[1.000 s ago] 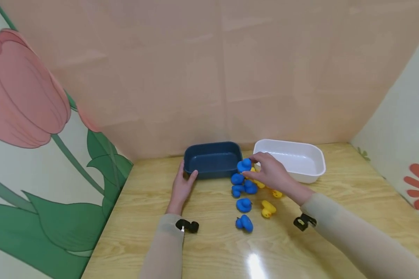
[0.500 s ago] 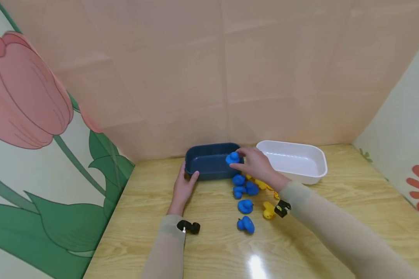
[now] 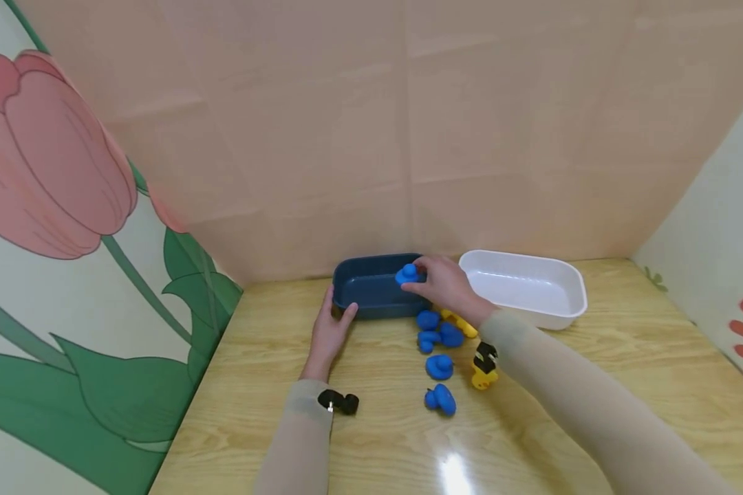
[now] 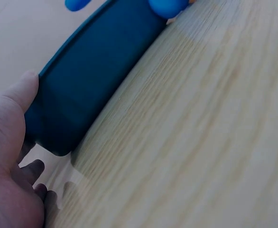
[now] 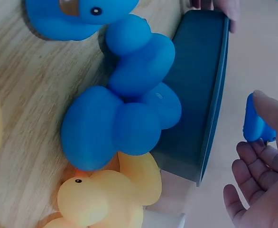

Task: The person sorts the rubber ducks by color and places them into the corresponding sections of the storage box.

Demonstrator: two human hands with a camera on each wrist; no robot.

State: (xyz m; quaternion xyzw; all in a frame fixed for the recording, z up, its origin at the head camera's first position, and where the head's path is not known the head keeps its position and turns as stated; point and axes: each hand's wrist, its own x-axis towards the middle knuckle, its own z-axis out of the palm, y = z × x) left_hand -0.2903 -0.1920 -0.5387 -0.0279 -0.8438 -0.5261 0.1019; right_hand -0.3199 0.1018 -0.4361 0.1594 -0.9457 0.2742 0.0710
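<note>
My left hand (image 3: pixel 327 337) grips the left front corner of a dark blue tray (image 3: pixel 371 311), its thumb against the front wall and its fingers along the side. Over the right part of this tray, my right hand (image 3: pixel 450 283) pinches a blue rubber duck (image 3: pixel 406 274) between thumb and fingers. The right wrist view shows the held duck (image 5: pixel 254 122) above the rim, with the other fingers loosely bent below it. Several more blue ducks (image 3: pixel 439 367) lie on the table in front of the tray, some of them touching. Yellow ducks (image 3: pixel 484 379) lie beside them, partly hidden by my right forearm.
A white tray (image 3: pixel 578 302) stands to the right of the dark blue one, near the back of the wooden table (image 3: pixel 384 440). Behind both rises a paper-covered wall (image 3: pixel 322 172). Side walls with flower pictures flank the table left and right.
My right hand has carried the blue duck leftward, from beside the dark blue tray's right front corner to over the tray. My left hand stays on the tray's corner.
</note>
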